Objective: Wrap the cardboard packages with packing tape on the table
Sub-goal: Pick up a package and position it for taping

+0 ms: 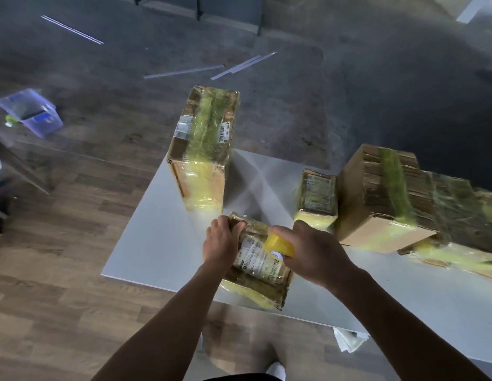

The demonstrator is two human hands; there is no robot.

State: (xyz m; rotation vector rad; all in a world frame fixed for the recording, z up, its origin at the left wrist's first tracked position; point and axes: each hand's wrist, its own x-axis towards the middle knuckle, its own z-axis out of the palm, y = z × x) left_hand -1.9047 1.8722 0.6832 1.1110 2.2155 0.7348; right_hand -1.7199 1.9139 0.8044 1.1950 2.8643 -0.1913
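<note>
A small cardboard package [260, 266] lies near the front edge of the white table [157, 243], covered in shiny tape with a printed label on top. My left hand [221, 240] grips its far left end. My right hand [313, 250] holds a yellow roll of packing tape [279, 247] pressed against the package's top. A tall taped package [203, 149] stands at the table's far left. A small taped package [317, 199] and a large taped package [387, 199] sit to the right.
More taped cardboard [453, 257] lies at the right edge. On the wooden floor are a clear plastic bin [30, 111] at left and several thin strips [184, 71] beyond the table. White shoes [276, 369] show below the table edge.
</note>
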